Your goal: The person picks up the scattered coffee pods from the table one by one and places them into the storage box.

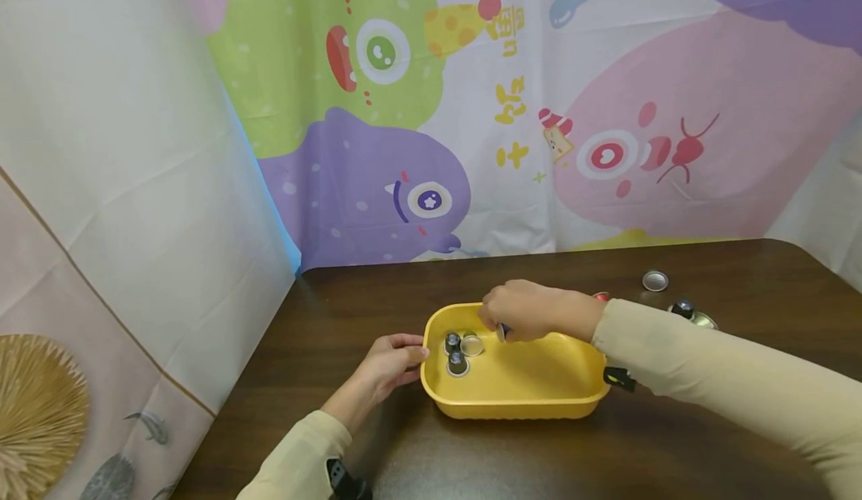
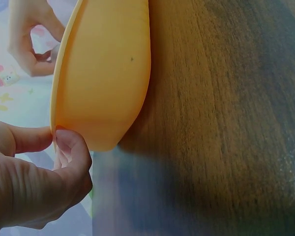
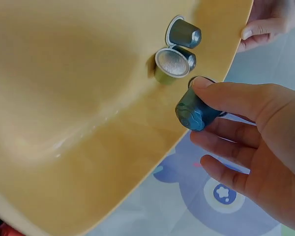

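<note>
My right hand point(image 1: 515, 311) pinches a dark coffee capsule point(image 3: 196, 109) between thumb and fingers, over the far side of a yellow plastic basin point(image 1: 532, 406). With thumb and fingers my left hand point(image 1: 390, 365) grips the basin's left end at the rim, as the left wrist view shows. Inside, near that end, sit two dark capsules point(image 3: 183, 33) and one with a greenish-gold body and a silvery foil lid point(image 3: 172, 63). In the head view most of the held capsule is hidden by the right hand.
On the brown table point(image 1: 337, 305), right of the basin, a silver-lidded capsule point(image 1: 655, 281) lies farther back. Nearer are a dark capsule point(image 1: 683, 308) and a pale gold one point(image 1: 704, 321). A red item point(image 1: 601, 296) peeks out behind the right forearm. A cartoon-print curtain point(image 1: 404, 186) hangs behind.
</note>
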The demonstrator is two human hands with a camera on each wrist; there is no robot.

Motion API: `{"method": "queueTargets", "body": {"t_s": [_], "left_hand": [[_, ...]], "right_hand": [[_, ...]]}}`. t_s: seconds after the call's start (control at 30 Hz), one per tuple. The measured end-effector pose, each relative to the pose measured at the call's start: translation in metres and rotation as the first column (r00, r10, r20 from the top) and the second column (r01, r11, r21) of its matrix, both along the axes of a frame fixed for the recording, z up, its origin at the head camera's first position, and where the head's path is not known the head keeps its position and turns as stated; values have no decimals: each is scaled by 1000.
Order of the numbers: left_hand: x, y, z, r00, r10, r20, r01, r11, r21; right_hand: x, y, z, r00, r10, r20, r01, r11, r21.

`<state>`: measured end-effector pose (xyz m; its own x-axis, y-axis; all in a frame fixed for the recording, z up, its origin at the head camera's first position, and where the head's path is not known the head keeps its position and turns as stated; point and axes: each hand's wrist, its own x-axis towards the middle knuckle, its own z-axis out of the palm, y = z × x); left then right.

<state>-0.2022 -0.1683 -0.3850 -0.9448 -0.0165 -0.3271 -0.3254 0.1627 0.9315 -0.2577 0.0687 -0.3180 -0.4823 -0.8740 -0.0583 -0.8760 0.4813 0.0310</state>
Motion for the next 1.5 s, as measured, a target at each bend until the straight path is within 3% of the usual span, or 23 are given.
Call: {"method": "queueTargets", "body": {"t_s": [0.53,0.93,1.13,1.5], "left_hand": [[0,-1,0,1000,-8,1,8,1000,9],[0,-1,-2,1000,2,-11,-2,999,32],[-1,-1,-2,1000,2,-11,-2,999,38],[-2,-1,-2,1000,3,-13,-2,999,41]], "right_hand": [[3,-32,-11,998,31,-54,-23,989,145],[3,-44,-26,991,129,-36,-123,985,121],[1,-45,-32,996,91,11,-92,986,140],[-4,-49,-38,995,79,61,-84,993,84]]}}
